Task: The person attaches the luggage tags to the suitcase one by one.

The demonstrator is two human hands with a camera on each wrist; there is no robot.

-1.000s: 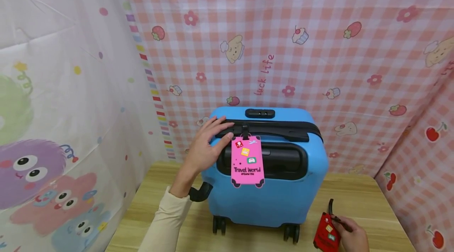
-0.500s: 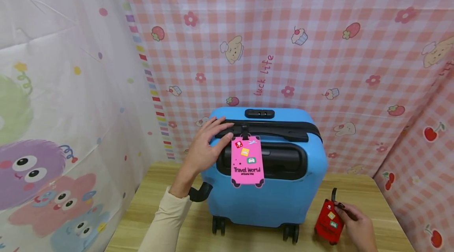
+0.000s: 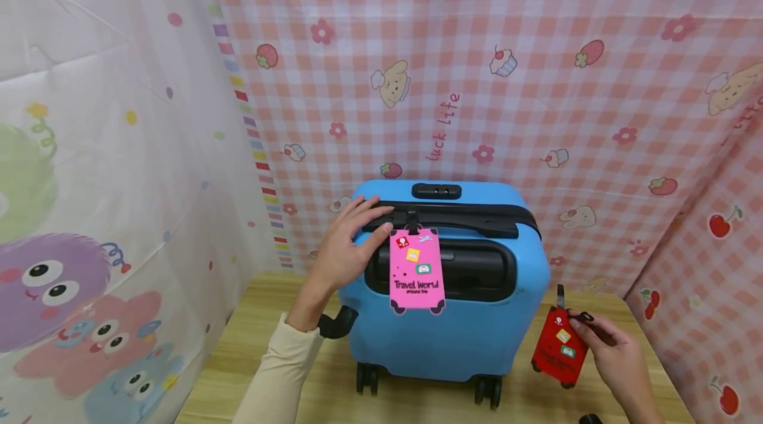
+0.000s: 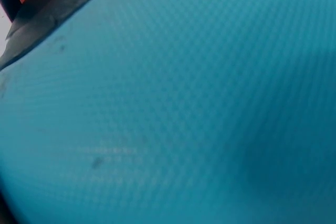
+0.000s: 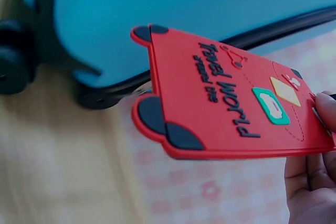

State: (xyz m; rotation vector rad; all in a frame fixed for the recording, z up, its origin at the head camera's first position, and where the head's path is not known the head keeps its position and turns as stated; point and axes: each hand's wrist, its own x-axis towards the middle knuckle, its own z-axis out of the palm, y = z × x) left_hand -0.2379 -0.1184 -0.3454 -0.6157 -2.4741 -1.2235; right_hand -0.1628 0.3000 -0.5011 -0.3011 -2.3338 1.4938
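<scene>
Pink checked cloth with cupcakes and strawberries hangs behind a pale wooden tabletop (image 3: 280, 318), where a blue suitcase (image 3: 453, 331) stands upright on its small black wheels. A pink luggage tag (image 3: 416, 269) hangs by a strap from the black top handle (image 3: 459, 217). The left hand (image 3: 348, 245) lies on the suitcase's upper left corner, fingers straight and spread, pressing rather than clasping; its wrist camera shows only blue shell. The right hand (image 3: 614, 351) pinches a red luggage tag (image 3: 560, 346) near its strap end, held in the air just right of the suitcase, clear of the tabletop. Since the grip is only a fingertip pinch at one end, the tag could probably swing or slip free. A push against the case might also roll it on its wheels, as the flat left hand only steadies it.
</scene>
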